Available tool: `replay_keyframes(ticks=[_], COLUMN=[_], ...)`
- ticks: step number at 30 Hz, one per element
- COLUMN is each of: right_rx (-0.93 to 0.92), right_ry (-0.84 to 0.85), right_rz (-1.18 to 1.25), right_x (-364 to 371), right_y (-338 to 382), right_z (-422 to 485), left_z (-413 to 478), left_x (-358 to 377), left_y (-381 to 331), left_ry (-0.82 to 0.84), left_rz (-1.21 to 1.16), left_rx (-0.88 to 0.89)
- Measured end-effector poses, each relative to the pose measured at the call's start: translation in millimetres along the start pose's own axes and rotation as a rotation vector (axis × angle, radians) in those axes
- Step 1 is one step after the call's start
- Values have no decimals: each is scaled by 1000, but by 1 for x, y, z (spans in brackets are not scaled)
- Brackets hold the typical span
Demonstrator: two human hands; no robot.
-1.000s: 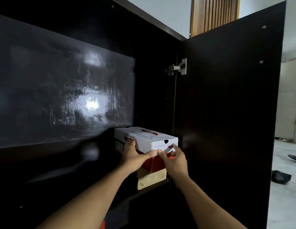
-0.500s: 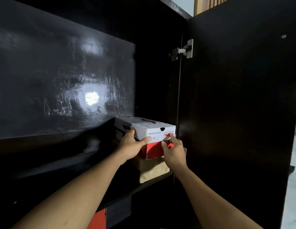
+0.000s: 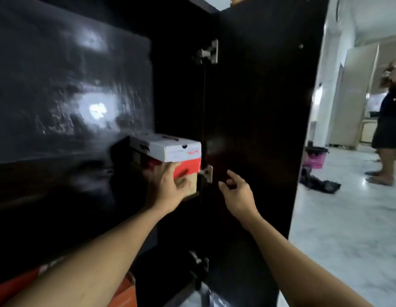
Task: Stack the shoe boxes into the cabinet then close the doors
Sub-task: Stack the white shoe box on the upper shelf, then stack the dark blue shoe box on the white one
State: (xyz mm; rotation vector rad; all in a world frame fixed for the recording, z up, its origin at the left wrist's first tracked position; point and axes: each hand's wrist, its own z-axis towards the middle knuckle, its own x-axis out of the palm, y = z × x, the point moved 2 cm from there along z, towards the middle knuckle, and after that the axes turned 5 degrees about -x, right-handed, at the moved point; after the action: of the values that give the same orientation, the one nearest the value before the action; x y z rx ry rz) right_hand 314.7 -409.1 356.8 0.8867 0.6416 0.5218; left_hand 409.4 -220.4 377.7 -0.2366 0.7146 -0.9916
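Red-and-white shoe box (image 3: 170,149) stacked on tan box (image 3: 193,185) on cabinet shelf, 12 o'clock from your left hand (image 3: 168,187). Left grip flat, pressing box fronts. Your right hand (image 3: 236,193), 3 o'clock, grip loose, empty. Door (image 3: 259,107) open: closing not yet done.

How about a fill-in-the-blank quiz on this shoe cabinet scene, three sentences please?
1. The red box has a ____ lid.
2. The left hand rests against the tan box under it, while the right hand holds ____.
3. The cabinet door on the right stands ____.
Missing words: white; nothing; open.
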Motion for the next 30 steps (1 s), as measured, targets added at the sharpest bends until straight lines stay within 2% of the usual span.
replay_keyframes(ticks=[4, 9, 16, 21, 26, 30], right_rx=[103, 361, 669, 780, 749, 673], right_ry=[-31, 22, 95, 233, 346, 324], right_rz=[-87, -200, -350, -404, -501, -564], right_x=[-41, -72, -94, -92, -89, -82], right_y=[-57, -162, -280, -323, -344, -348], right_z=[-74, -185, -295, -316, -322, -326], left_z=[-84, -207, -385, -464, -498, -493], left_x=[36, 97, 148, 171, 184, 187], left_y=[-16, -5, 12, 17, 27, 50], left_ry=[250, 651, 1073, 1226, 1344, 1336], left_rz=[-109, -109, 32, 90, 66, 62], left_rx=[-93, -219, -351, -496, -574, -566])
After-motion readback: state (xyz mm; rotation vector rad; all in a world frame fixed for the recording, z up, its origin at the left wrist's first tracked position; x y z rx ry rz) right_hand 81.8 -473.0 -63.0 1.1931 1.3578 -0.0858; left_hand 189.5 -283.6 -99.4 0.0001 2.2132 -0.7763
